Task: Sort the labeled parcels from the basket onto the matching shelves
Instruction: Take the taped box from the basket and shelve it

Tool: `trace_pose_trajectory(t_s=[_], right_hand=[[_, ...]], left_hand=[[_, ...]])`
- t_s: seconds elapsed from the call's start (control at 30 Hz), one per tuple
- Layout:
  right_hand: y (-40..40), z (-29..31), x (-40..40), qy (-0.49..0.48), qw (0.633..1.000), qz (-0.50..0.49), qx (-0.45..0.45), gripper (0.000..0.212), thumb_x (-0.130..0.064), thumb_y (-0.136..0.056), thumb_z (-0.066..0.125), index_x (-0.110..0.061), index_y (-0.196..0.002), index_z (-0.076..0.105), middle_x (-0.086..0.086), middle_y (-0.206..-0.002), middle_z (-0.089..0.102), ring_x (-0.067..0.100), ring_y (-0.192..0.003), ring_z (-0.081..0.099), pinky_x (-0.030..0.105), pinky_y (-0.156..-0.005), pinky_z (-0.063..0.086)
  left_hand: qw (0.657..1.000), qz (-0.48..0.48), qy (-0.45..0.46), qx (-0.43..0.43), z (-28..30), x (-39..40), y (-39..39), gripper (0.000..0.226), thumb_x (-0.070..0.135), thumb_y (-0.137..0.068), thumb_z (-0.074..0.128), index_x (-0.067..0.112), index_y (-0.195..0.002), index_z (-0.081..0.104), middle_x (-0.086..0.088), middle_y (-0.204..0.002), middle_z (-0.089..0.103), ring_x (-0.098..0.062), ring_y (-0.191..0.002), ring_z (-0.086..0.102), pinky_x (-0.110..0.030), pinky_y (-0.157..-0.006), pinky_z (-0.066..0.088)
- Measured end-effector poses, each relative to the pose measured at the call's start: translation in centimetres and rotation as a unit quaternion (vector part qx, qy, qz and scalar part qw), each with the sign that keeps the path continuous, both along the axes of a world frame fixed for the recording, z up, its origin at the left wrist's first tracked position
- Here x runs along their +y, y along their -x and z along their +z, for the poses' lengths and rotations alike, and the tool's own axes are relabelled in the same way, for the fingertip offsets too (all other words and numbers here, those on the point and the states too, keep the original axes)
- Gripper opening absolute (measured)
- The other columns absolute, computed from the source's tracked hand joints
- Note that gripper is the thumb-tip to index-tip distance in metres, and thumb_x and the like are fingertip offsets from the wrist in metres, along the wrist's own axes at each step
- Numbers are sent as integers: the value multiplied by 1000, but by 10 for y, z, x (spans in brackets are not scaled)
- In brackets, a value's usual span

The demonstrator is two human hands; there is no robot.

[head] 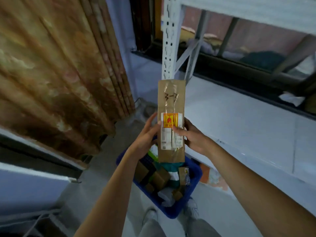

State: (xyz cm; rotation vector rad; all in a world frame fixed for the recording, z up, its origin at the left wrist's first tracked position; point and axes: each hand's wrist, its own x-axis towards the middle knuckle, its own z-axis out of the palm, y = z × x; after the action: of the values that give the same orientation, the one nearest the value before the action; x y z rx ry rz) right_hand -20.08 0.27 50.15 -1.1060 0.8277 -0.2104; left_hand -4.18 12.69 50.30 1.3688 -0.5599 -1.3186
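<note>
Hands [145, 134] [195, 135] grip tall cardboard parcel [171, 103] above blue basket [193, 189].

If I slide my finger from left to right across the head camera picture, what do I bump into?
Curtain → left hand → long cardboard parcel → right hand → window frame.

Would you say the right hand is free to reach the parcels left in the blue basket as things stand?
Probably not yet: the right hand and the left hand both hold the long cardboard parcel upright above the blue basket. The path down looks open once the right hand lets go.
</note>
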Motion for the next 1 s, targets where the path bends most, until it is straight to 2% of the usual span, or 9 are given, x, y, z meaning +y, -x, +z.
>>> trace_pose_trajectory(t_s=[0.1,0.2,0.33,0.4,0.5,0.6,0.7,0.87,1.0], right_hand=[[33,21,28,20,999,-44,9,54,-18,-94,68,-34,-141,48,-8,-128,69,8,-111,69,22,-79,56],[67,40,55,43,992,-120,22,46,-37,-97,61,-36,-141,48,-7,-128,69,9,-116,67,26,-86,54],[109,58,76,77,958,-270,50,73,-75,-80,59,-40,-143,45,-6,-123,71,18,-115,68,48,-97,54],[134,65,84,96,938,-326,63,80,-84,-74,58,-41,-141,46,-7,-120,72,18,-109,71,53,-99,53],[178,77,100,114,909,-397,60,62,-77,-83,55,-41,-133,52,-7,-112,75,16,-102,74,50,-96,55],[230,92,116,124,885,-446,52,61,-74,-82,56,-39,-132,55,-6,-110,76,16,-101,74,49,-96,55],[288,107,134,138,868,-475,44,60,-72,-84,57,-36,-132,55,-4,-111,76,18,-103,73,49,-96,55],[396,126,175,161,836,-524,29,54,-65,-88,57,-33,-130,58,-4,-112,76,16,-103,73,41,-92,56],[481,146,207,170,817,-551,25,57,-70,-83,59,-38,-129,56,-8,-111,75,16,-106,71,36,-84,54]], left_hand=[[998,-38,43,4,16,-10,15,61,38,-99,58,48,-151,28,4,-131,66,-22,-120,64,-52,-103,48],[993,-99,54,-23,33,-19,46,59,43,-96,60,53,-146,32,7,-125,69,-15,-115,67,-45,-99,52],[982,-177,58,-42,49,-28,103,61,51,-94,61,59,-145,29,6,-127,68,-7,-110,67,-30,-87,54],[975,-208,64,-38,55,-32,136,62,53,-93,61,61,-145,28,6,-130,66,-7,-112,67,-26,-82,53],[965,-247,81,-37,66,-33,186,62,62,-87,62,67,-140,29,7,-132,65,-13,-115,66,-41,-93,55],[950,-293,95,-49,81,-32,240,68,76,-75,64,74,-133,30,7,-136,62,-20,-120,63,-53,-101,51],[935,-333,109,-62,96,-29,299,68,82,-68,64,78,-127,30,6,-138,60,-21,-123,61,-55,-102,50],[913,-381,135,-63,119,-4,410,48,71,-78,64,82,-115,36,6,-131,65,-17,-119,64,-47,-100,53],[898,-407,153,-71,142,19,501,56,76,-70,66,80,-118,37,6,-131,65,-18,-120,63,-50,-101,51]])
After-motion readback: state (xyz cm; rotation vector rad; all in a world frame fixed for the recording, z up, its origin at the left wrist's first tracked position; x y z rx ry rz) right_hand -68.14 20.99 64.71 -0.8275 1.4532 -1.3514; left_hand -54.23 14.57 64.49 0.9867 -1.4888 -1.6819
